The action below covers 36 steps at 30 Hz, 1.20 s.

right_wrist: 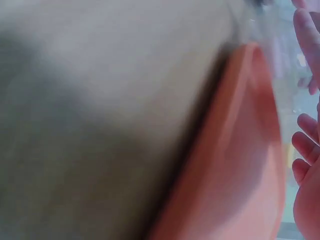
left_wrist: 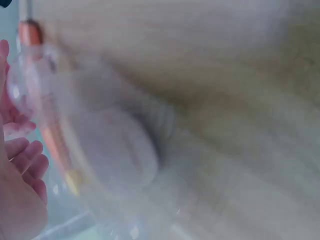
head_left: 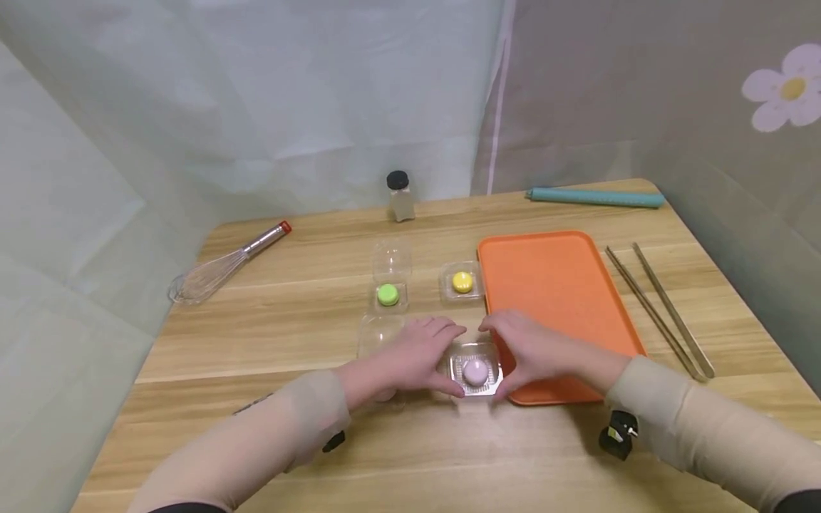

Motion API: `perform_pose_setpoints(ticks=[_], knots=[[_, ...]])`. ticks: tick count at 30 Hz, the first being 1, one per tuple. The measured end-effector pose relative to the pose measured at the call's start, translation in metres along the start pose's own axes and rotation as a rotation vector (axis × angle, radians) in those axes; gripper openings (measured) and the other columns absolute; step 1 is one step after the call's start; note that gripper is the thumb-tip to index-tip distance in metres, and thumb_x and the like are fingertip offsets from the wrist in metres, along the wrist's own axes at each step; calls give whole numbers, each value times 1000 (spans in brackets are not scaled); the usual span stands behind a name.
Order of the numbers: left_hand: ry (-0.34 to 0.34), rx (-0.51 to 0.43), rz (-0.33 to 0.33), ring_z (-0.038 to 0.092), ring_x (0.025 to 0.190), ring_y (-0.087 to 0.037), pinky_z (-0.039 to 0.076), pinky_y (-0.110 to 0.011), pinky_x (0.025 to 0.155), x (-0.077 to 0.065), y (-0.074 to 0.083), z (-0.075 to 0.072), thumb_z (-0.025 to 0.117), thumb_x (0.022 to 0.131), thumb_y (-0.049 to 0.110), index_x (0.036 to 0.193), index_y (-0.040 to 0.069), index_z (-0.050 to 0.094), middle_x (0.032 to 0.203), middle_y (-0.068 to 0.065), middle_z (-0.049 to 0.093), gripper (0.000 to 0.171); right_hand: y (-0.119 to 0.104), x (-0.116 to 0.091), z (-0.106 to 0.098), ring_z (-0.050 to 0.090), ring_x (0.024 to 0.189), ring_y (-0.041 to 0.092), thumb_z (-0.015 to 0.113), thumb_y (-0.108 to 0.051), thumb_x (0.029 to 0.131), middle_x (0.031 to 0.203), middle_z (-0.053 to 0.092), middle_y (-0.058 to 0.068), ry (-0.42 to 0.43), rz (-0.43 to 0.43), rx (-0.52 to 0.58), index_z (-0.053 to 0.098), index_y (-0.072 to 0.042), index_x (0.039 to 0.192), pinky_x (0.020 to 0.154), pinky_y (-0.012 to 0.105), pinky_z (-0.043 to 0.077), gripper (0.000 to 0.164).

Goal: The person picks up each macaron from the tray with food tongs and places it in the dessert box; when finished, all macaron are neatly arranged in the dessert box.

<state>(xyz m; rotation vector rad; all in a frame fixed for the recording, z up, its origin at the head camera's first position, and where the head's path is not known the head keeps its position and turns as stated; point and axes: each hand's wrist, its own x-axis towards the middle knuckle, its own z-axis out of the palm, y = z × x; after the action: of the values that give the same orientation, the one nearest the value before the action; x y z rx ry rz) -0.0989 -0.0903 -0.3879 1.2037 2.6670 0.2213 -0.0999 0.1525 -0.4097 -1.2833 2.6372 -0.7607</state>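
A clear plastic box (head_left: 454,370) with a lilac macaron (head_left: 476,372) inside lies between my two hands, overlapping the tray's near left edge in the head view. My left hand (head_left: 420,354) curves round its left side, thumb at the near left corner. My right hand (head_left: 527,348) mirrors this on the right, thumb at the near right corner. Under my left wrist is a pale pink macaron (head_left: 385,394), mostly hidden; it looms large and blurred as a pale disc (left_wrist: 117,150) in the left wrist view. Its box's raised clear lid (head_left: 380,335) stands behind it.
An orange tray (head_left: 551,278) lies right, metal tongs (head_left: 673,310) beyond it. Farther back are boxes with a green macaron (head_left: 388,294) and a yellow macaron (head_left: 462,282). A whisk (head_left: 218,272), a black-capped bottle (head_left: 402,203) and a teal rod (head_left: 596,197) lie around the table.
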Motion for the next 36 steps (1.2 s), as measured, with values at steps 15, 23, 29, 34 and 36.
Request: perform_pose_setpoints(ticks=[15, 23, 29, 34, 36], knots=[[173, -169, -232, 37, 128, -33, 23, -52, 106, -18, -75, -45, 71, 77, 50, 138, 0, 40, 138, -17, 45, 85, 1, 72, -37, 49, 111, 34, 77, -36, 76, 120, 56, 16, 56, 175, 148, 38, 5, 137, 93, 46, 39, 83], [194, -207, -304, 38, 126, -36, 25, -50, 106, -18, -117, -48, 70, 79, 46, 138, -3, 40, 135, -20, 47, 82, 6, 115, -39, 42, 121, 33, 71, -43, 80, 124, 55, 16, 19, 263, 117, 37, 3, 139, 102, 45, 32, 82], [174, -258, -367, 35, 129, -37, 24, -50, 107, -16, -140, -47, 69, 81, 48, 141, -3, 32, 140, -21, 41, 87, 15, 136, -37, 43, 122, 35, 69, -40, 82, 126, 55, 17, 28, 332, 59, 37, 4, 139, 105, 46, 28, 79], [155, -302, -426, 33, 130, -38, 23, -50, 107, -15, -154, -47, 69, 82, 45, 142, -4, 30, 142, -23, 37, 87, 20, 150, -33, 38, 126, 35, 67, -44, 83, 132, 53, 13, -6, 397, 53, 33, 0, 142, 107, 46, 23, 81], [149, -315, -440, 32, 131, -39, 22, -51, 108, -14, -157, -48, 69, 82, 45, 142, -5, 30, 142, -23, 36, 87, 21, 154, -32, 36, 128, 36, 67, -44, 83, 134, 51, 12, -20, 419, 48, 32, -2, 143, 108, 47, 20, 81]])
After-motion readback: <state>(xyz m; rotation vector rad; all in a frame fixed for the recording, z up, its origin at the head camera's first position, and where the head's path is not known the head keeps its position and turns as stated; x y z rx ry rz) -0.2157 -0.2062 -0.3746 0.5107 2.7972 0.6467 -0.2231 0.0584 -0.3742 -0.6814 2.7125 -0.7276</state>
